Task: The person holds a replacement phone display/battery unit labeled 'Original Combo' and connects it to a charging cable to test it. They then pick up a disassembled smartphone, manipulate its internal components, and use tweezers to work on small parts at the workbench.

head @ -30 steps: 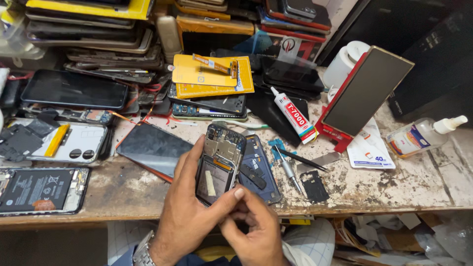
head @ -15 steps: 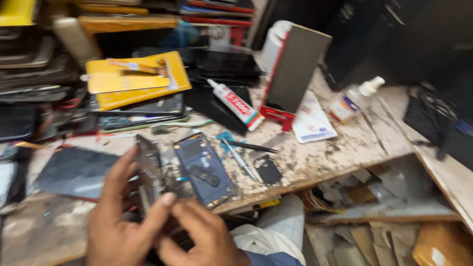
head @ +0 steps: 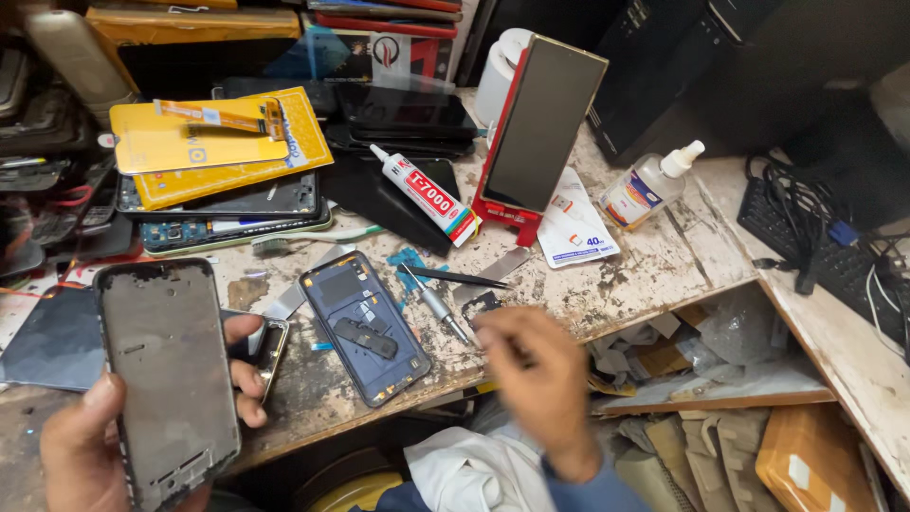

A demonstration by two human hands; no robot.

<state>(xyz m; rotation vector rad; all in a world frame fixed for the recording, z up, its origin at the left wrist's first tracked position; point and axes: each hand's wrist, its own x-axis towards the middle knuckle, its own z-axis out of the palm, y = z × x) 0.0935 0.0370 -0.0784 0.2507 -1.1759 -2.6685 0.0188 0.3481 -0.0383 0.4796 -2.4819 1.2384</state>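
Now: phone frame (head: 166,379) between left hand (head: 85,446) fingers (head: 248,379) — right hand (head: 536,374) apart

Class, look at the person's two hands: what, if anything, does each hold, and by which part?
The left hand grips a grey phone frame by its long side edges, near the lower end. The right hand is blurred; whether it holds anything cannot be told.

right hand (head: 536,379) motion-blurred, left hand (head: 95,446) cut off — bottom edge

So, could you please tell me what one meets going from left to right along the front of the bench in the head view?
Left hand holding a phone frame → dark phone back shell → screwdriver → blurred right hand → spray bottle → black cables.
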